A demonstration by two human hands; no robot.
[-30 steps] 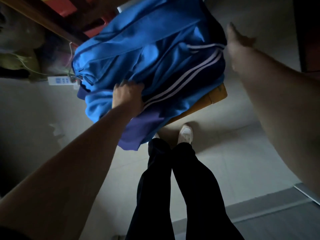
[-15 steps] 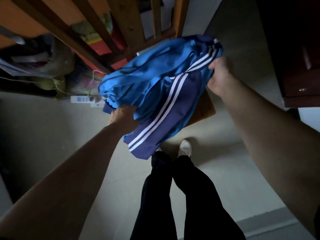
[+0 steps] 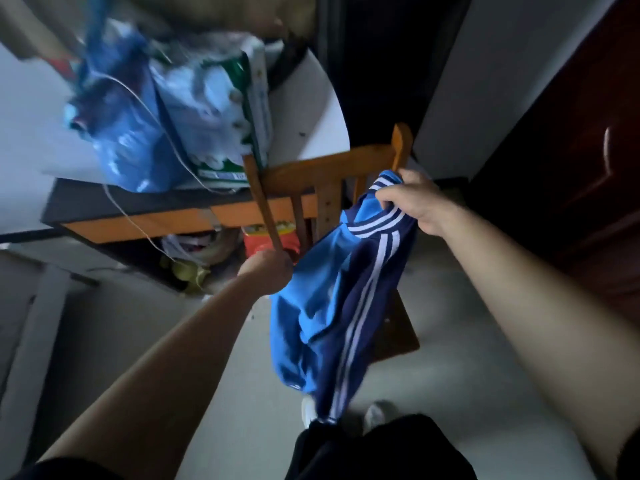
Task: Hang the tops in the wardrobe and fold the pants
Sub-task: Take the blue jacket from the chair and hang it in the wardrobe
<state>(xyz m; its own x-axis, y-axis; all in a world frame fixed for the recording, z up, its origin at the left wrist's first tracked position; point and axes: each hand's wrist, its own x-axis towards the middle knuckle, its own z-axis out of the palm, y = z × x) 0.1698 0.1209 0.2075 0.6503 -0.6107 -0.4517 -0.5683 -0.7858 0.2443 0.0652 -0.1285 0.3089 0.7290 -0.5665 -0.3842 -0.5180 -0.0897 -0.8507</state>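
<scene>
Domestic interior, dimly lit: a wooden chair (image 3: 332,164) stands at a cluttered tabletop (image 3: 104,199) at far left, which carries a multipack of paper rolls (image 3: 214,109) and a blue plastic bag (image 3: 121,133). Bags and household oddments (image 3: 194,251) are stowed beneath it. A dark panelled wooden door (image 3: 571,168) closes the right side, above a pale tiled floor (image 3: 450,341).

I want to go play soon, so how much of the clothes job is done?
Nothing looks finished yet: no hung or folded clothes show. In hand: the left hand and right hand both grip the blue striped garment, which hangs in front of the wooden chair. Left: folding or hanging it.
</scene>
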